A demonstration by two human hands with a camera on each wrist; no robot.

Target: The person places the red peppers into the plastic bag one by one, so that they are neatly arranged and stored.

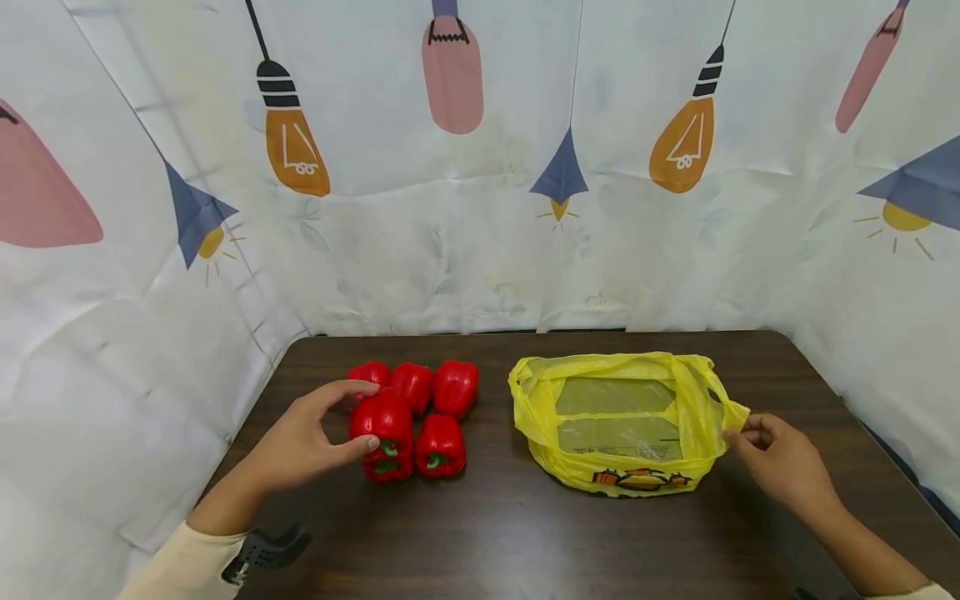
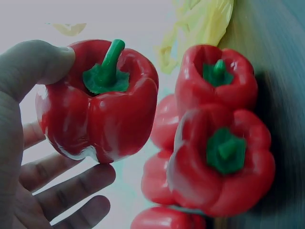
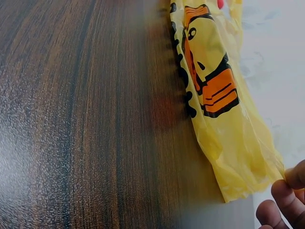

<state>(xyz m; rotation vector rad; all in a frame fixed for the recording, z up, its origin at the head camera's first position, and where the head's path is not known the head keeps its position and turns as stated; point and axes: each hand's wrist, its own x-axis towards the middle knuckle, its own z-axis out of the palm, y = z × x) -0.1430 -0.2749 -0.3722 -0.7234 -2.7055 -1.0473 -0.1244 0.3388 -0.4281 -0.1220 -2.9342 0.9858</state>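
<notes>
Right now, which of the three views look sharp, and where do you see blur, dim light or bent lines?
Head view: sharp and evenly lit, with the table edges bent by the wide lens. Left wrist view: dim, the held pepper clear, the right side smeared. Right wrist view: glare on the wood, bag corner soft.

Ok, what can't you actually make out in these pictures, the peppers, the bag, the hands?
- Pepper count: the head view shows five or six red peppers, the left hand covering part of the cluster.
- Bag contents: the yellow bag looks flat, but its inside is partly hidden by folds.
- Right hand: cut off by the right wrist view's corner.
</notes>
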